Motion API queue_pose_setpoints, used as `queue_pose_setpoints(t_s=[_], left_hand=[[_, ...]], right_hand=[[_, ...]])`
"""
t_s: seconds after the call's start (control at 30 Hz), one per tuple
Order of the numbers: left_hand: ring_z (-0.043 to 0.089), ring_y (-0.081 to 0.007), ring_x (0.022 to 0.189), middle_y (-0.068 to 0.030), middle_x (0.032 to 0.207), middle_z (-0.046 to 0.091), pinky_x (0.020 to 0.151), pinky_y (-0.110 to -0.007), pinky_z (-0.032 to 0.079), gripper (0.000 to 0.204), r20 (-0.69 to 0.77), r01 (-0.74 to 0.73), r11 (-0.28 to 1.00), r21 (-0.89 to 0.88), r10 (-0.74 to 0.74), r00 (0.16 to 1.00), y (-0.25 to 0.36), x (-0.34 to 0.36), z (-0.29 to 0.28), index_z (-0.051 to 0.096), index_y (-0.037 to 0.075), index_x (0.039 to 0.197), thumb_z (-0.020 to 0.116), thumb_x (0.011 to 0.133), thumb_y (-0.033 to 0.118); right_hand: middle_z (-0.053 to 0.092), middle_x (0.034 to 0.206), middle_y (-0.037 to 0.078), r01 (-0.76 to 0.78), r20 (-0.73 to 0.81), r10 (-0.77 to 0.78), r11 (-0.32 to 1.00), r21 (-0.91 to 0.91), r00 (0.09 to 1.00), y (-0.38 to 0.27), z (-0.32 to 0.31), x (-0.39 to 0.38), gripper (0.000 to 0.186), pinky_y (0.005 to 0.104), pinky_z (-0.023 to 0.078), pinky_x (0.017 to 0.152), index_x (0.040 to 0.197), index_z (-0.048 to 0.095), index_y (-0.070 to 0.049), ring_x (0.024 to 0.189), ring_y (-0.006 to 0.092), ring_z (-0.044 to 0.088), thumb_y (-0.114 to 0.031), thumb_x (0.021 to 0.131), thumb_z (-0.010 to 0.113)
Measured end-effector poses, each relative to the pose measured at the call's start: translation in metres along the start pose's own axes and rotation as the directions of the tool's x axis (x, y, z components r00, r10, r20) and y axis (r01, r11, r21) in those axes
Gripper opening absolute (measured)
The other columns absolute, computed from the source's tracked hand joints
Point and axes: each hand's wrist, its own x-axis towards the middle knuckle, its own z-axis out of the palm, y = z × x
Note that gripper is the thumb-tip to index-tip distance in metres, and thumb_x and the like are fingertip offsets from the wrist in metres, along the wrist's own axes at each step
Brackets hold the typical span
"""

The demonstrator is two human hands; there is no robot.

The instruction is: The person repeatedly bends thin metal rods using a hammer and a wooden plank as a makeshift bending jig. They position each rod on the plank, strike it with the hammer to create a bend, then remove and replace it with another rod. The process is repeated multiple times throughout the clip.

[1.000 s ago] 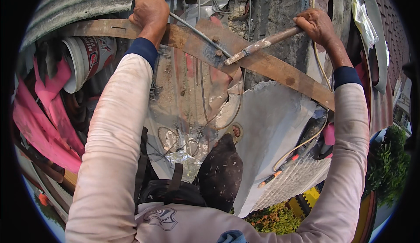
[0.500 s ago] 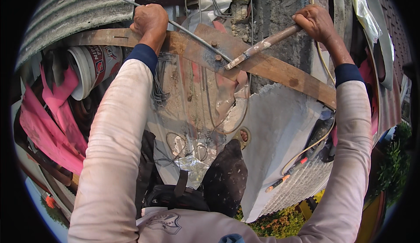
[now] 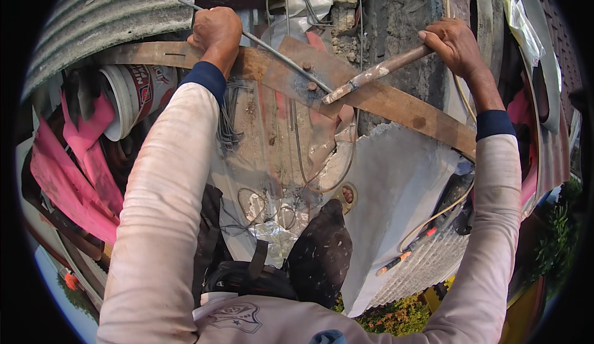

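Observation:
My left hand (image 3: 218,31) is closed around a thin steel rod (image 3: 275,55) that slants down to the right across a wooden plank (image 3: 405,107). The rod lies against two short metal pegs, an upper one (image 3: 307,66) and a lower one (image 3: 312,86), on a brown plate (image 3: 286,56) fixed over the plank. My right hand (image 3: 458,46) grips the upper end of a rusty, paint-spotted pipe (image 3: 383,68). The pipe's lower end meets the rod's end just right of the pegs. How the two join is too small to tell.
At left are a white bucket (image 3: 117,106), pink cloth (image 3: 71,167) and a corrugated sheet (image 3: 105,25). Bent wires (image 3: 228,121) hang below the plank. A grey sheet (image 3: 396,177) slopes at right, near an orange-handled tool (image 3: 393,262) and a cable (image 3: 456,200). Rough concrete (image 3: 402,28) rises beyond.
My right hand has swung the pipe slightly down toward me, so it lies at a flatter angle. My left hand keeps its hold on the rod; the view has shifted a little.

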Motion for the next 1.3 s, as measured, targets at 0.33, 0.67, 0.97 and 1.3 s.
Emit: queue_pose_setpoints(t_s=[0.33,0.67,0.97,1.3], left_hand=[[0.077,-0.0323,0.111,-0.0141,0.113,0.082,0.1,-0.044,0.051,0.031,0.134,0.019,0.992,0.128,-0.036,0.99,0.006,0.001,-0.008,0.082,0.004,0.108,0.06,0.101,0.024],[0.073,-0.0394,0.122,-0.0201,0.123,0.079,0.109,-0.047,0.049,0.038,0.163,0.114,0.99,0.081,-0.126,0.979,0.014,0.003,-0.008,0.08,0.0,0.113,0.06,0.101,0.03],[0.073,-0.0295,0.119,-0.0132,0.123,0.08,0.103,-0.038,0.051,0.031,0.177,0.196,0.978,0.074,-0.206,0.962,0.018,0.01,-0.003,0.08,0.004,0.116,0.064,0.1,0.025],[0.082,-0.0146,0.091,-0.0002,0.103,0.085,0.07,-0.031,0.063,0.038,0.621,-0.651,0.228,0.724,0.197,0.759,0.019,0.029,0.009,0.09,0.017,0.1,0.101,0.067,0.002]], right_hand=[[0.06,0.077,0.011,-0.019,-0.105,0.002,0.988,-0.155,0.994,-0.031,-0.015,-0.032,0.089,0.0455,0.047,0.084,0.087,0.07,-0.005,0.079,0.0293,0.059,-0.092,0.074,0.073],[0.06,0.074,0.011,-0.237,-0.159,0.21,0.955,-0.178,0.965,-0.085,-0.03,-0.077,0.08,0.045,0.045,0.08,0.08,0.066,-0.004,0.077,0.0315,0.06,-0.082,0.071,0.081],[0.054,0.067,0.011,-0.581,-0.282,0.523,0.791,-0.191,0.805,-0.183,-0.011,-0.141,0.077,0.0453,0.04,0.072,0.07,0.055,-0.007,0.068,0.0314,0.055,-0.078,0.07,0.085],[0.051,0.066,0.007,-0.732,-0.457,0.611,0.666,-0.146,0.647,-0.235,0.011,-0.164,0.073,0.0448,0.038,0.073,0.07,0.056,-0.011,0.07,0.0289,0.054,-0.078,0.068,0.086]])
